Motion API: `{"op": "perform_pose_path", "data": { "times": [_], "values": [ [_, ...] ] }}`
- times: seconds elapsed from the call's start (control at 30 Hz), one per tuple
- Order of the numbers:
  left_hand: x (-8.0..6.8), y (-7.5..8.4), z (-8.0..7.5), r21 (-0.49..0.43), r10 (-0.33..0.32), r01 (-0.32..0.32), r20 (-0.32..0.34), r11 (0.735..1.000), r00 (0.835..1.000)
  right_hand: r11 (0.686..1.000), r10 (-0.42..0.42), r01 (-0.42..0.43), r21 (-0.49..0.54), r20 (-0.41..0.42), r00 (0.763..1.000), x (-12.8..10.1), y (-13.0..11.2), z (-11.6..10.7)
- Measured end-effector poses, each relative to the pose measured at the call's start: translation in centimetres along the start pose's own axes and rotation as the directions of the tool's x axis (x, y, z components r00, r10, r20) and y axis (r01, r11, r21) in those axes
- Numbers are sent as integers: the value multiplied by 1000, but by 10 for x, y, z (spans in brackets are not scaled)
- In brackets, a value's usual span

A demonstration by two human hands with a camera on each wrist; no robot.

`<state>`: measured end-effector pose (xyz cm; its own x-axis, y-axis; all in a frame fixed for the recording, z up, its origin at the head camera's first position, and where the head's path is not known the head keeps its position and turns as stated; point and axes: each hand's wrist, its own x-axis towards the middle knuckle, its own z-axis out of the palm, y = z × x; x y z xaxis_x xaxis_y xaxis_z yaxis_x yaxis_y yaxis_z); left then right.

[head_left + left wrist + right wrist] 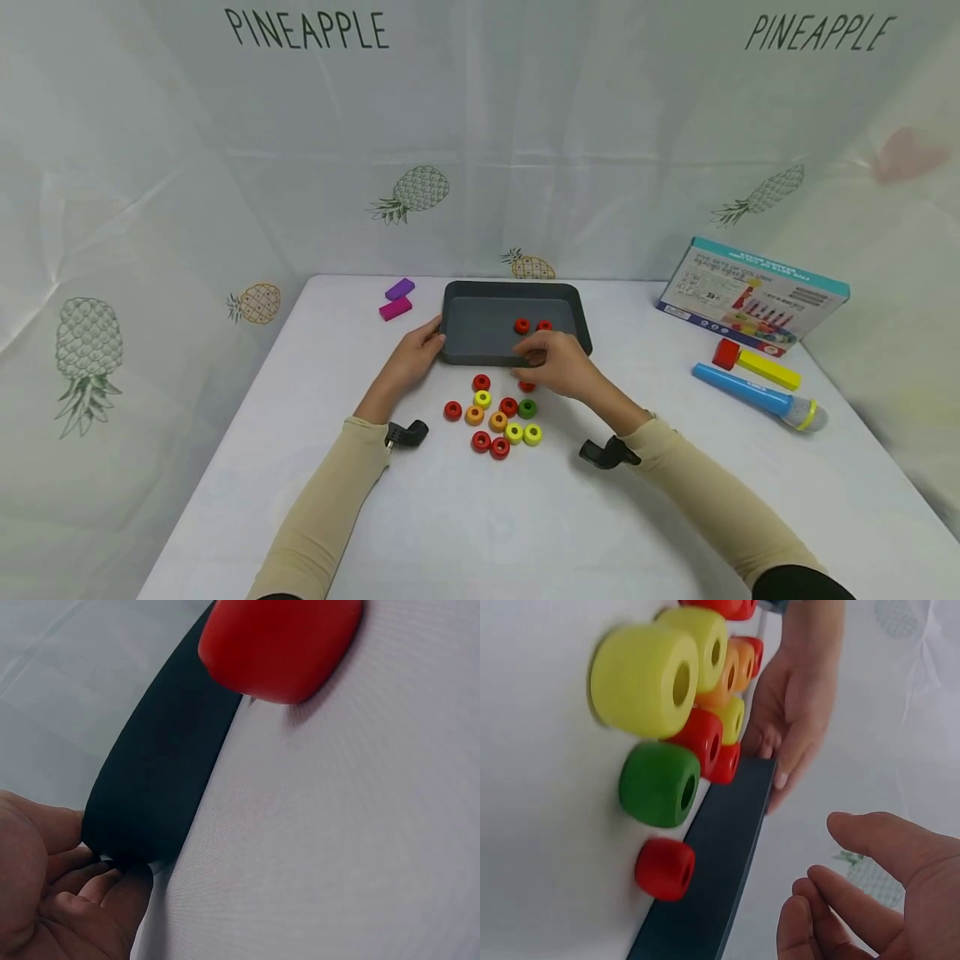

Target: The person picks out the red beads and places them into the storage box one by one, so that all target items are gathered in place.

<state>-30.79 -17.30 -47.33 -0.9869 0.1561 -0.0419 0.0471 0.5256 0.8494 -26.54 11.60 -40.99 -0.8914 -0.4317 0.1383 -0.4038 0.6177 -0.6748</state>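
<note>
My left hand [414,354] holds the dark grey tray [480,321] at its left side. In the left wrist view the left hand's thumb and fingers [124,900] pinch the tray's corner. Over the tray's front right edge hovers my right hand [561,360]. Its thumb and fingers are apart in the right wrist view, with nothing between them. Two red beads [522,326] lie in the tray. In front of it sit several red, yellow and orange beads and a green bead [527,408]. The red bead [665,868] nearest the right hand is partly hidden by it in the head view.
A purple block [400,289] and a magenta block [395,308] lie left of the tray. To the right are a toy box [750,292], a red block [726,354], a yellow block [768,369] and a blue toy microphone [750,393]. A pineapple-print curtain [480,125] hangs behind.
</note>
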Motion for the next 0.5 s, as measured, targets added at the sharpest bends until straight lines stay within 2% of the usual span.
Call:
{"op": "perform_pose_path", "data": {
  "times": [0.37,0.5],
  "values": [
    [-1,1,1,2,-17,17,-6,1000,1000,996,-49,48,81,13,999,-24,-9,9],
    [0,0,1,-4,-25,25,-5,1000,1000,992,-67,62,110,41,997,-36,-14,16]
  ]
}}
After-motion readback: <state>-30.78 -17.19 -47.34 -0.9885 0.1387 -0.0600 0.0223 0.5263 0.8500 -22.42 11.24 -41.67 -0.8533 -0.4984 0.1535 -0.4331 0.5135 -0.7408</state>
